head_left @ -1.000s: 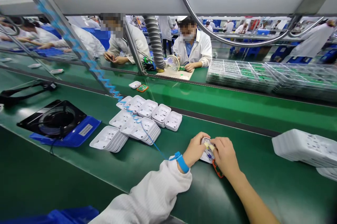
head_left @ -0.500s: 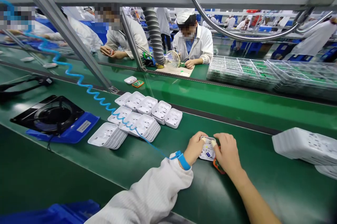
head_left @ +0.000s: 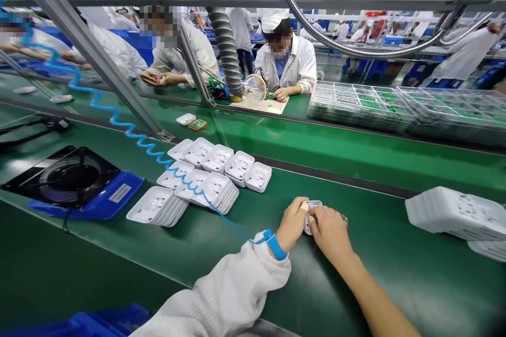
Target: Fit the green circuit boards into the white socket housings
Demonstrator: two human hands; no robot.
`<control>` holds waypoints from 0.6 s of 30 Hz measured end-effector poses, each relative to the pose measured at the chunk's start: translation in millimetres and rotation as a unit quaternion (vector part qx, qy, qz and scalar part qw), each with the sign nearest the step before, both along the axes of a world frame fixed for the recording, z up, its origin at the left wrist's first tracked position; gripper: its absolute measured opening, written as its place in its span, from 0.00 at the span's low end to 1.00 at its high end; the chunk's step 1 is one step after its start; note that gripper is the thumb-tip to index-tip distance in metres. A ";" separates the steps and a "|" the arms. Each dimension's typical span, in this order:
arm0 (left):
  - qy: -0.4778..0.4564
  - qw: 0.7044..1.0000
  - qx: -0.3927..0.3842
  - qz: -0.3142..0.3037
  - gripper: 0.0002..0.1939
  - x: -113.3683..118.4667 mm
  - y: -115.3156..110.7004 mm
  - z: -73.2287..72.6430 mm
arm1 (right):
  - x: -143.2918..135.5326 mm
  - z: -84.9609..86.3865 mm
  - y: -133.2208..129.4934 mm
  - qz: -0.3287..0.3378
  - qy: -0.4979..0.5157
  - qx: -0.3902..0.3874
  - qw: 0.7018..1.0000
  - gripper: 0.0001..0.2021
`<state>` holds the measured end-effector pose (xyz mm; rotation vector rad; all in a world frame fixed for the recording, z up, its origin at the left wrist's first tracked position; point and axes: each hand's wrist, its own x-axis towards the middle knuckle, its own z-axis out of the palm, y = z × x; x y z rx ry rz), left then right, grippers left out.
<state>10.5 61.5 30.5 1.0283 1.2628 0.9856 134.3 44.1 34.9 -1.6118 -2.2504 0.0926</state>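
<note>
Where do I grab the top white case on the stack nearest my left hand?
Probably its raised right-hand rim, reaching in from the right with the left hand: the top white case lies open side up and that edge is free, while the neighbouring stack crowds its left.

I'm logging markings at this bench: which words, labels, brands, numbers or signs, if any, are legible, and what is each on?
Readable text: none.
Label on the blue base under the fan: too small to read.
Pale tag on the black object, far left: too small to read.
White case between left hand and right hand: nothing legible.
</note>
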 end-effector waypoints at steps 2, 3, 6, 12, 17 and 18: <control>0.002 1.000 0.003 0.008 0.13 0.4 0.6 -2.2 | 0.9 -2.4 1.2 0.013 0.004 0.017 1.000 0.06; 0.002 1.000 0.004 0.009 0.13 0.7 0.8 -3.1 | 1.5 -3.8 2.0 0.018 0.008 0.027 0.999 0.06; 0.004 1.000 0.001 0.009 0.12 1.1 0.6 -5.4 | 4.1 -7.4 4.6 0.019 0.014 0.056 0.998 0.07; 0.046 0.999 0.011 0.001 0.13 0.2 1.0 -6.6 | 6.0 -9.5 7.7 0.029 0.023 0.045 0.998 0.07; 0.077 0.997 0.018 -0.002 0.13 -0.7 0.9 -5.1 | 5.0 -8.4 7.7 0.040 0.017 0.046 0.998 0.07; 0.080 0.997 0.018 -0.002 0.13 -0.8 0.7 -4.6 | 5.0 -8.3 7.5 0.044 0.015 0.046 0.998 0.07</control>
